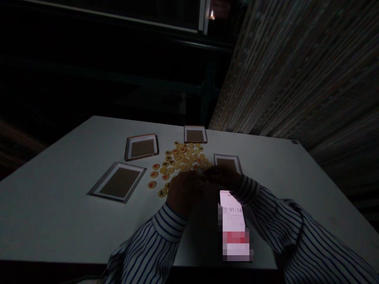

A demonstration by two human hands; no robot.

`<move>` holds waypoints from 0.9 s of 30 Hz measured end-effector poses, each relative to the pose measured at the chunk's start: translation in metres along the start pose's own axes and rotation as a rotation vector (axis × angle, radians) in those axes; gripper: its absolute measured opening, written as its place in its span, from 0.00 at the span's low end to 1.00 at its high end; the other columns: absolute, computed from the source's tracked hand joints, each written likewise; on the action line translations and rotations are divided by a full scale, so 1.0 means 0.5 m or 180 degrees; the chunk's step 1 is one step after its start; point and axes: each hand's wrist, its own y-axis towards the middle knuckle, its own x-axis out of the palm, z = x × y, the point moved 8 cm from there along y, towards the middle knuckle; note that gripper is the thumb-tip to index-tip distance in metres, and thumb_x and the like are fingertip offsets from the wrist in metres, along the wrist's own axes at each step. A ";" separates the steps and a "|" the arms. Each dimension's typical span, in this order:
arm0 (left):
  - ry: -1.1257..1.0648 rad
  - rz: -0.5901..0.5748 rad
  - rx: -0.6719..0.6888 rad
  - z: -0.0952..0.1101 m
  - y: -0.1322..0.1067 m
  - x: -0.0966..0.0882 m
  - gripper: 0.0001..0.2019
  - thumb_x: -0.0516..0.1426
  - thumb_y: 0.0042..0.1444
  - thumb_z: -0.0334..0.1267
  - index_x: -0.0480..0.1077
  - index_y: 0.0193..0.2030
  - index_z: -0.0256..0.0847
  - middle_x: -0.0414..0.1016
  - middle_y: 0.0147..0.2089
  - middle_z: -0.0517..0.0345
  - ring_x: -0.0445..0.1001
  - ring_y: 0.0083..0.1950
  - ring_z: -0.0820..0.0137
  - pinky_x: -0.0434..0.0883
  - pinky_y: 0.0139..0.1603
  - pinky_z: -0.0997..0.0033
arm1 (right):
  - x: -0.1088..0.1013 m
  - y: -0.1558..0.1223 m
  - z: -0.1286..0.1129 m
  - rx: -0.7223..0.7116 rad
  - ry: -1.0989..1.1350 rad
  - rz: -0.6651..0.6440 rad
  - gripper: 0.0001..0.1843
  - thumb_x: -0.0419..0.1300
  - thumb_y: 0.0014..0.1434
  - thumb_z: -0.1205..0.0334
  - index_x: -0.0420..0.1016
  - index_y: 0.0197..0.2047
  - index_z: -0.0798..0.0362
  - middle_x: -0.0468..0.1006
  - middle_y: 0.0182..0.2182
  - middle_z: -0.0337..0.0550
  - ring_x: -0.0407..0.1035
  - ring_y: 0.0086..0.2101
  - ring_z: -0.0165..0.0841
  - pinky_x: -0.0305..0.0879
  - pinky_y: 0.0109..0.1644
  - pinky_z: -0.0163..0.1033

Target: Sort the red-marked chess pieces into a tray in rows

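Many round wooden xiangqi pieces [177, 157] lie in a loose heap at the middle of the white table [71, 169]. Some show red or black characters; others are plain side up. My left hand [184, 191] is over the near edge of the heap, its fingers curled in and dark. From the right, my right hand [223, 176] reaches in with fingers drawn together close to the left hand's fingertips. A small pale spot shows between the hands, too dim to name. Whatever either hand holds is hidden.
Shallow framed trays surround the heap: two at left [118, 181] [142, 146], one behind [196, 135], and one at right [227, 161], partly covered by my right hand. A lit phone [233, 221] showing a timer lies below my right wrist. A string curtain [281, 71] hangs behind the table.
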 end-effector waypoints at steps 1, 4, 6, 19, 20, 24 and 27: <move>0.0001 -0.0041 -0.0019 0.002 0.002 0.000 0.12 0.54 0.53 0.37 0.72 0.43 0.40 0.74 0.46 0.50 0.71 0.47 0.60 0.70 0.46 0.58 | 0.001 0.000 0.000 0.0018 0.0089 -0.0030 0.18 0.62 0.46 0.50 0.76 0.32 0.58 0.77 0.28 0.43 0.69 0.30 0.30 0.67 0.37 0.40; 0.0067 -0.0142 -0.0027 0.006 0.006 0.000 0.11 0.54 0.53 0.37 0.72 0.42 0.40 0.75 0.44 0.50 0.72 0.44 0.61 0.70 0.43 0.58 | 0.007 0.000 0.004 0.0128 0.0174 -0.0105 0.18 0.62 0.46 0.50 0.75 0.32 0.58 0.76 0.26 0.41 0.68 0.27 0.28 0.67 0.35 0.38; 0.0095 -0.0104 0.0021 0.010 0.007 -0.003 0.10 0.54 0.53 0.37 0.72 0.41 0.40 0.75 0.44 0.49 0.72 0.44 0.61 0.70 0.43 0.58 | 0.012 0.000 0.005 0.0134 0.0202 -0.0146 0.18 0.62 0.47 0.50 0.75 0.33 0.58 0.76 0.27 0.42 0.68 0.27 0.27 0.67 0.34 0.38; 0.0135 0.0105 -0.0384 -0.092 -0.042 -0.055 0.14 0.51 0.56 0.40 0.71 0.45 0.39 0.74 0.46 0.50 0.72 0.47 0.62 0.69 0.48 0.58 | -0.001 0.005 0.001 0.0090 -0.2620 -0.0135 0.12 0.53 0.57 0.59 0.77 0.35 0.54 0.79 0.31 0.44 0.71 0.32 0.33 0.63 0.33 0.35; 0.0143 0.0114 -0.0417 -0.104 -0.046 -0.061 0.14 0.51 0.56 0.41 0.72 0.45 0.38 0.75 0.46 0.50 0.72 0.46 0.62 0.69 0.48 0.58 | -0.001 0.007 0.002 0.0098 -0.2854 -0.0159 0.13 0.53 0.58 0.58 0.77 0.36 0.53 0.79 0.32 0.44 0.72 0.33 0.33 0.62 0.34 0.35; 0.0232 0.0133 -0.0597 -0.142 -0.060 -0.074 0.15 0.50 0.56 0.42 0.72 0.45 0.38 0.75 0.46 0.50 0.71 0.48 0.61 0.68 0.50 0.57 | 0.016 0.011 0.005 0.0113 -0.3402 -0.0350 0.15 0.50 0.60 0.56 0.76 0.39 0.51 0.79 0.35 0.44 0.72 0.35 0.33 0.61 0.36 0.34; 0.0238 0.0084 -0.0673 -0.153 -0.067 -0.076 0.16 0.50 0.56 0.43 0.72 0.44 0.38 0.75 0.46 0.50 0.72 0.48 0.61 0.69 0.50 0.57 | 0.028 0.011 0.008 0.0227 -0.3622 -0.0500 0.17 0.49 0.60 0.53 0.76 0.37 0.51 0.79 0.33 0.45 0.72 0.34 0.34 0.61 0.34 0.34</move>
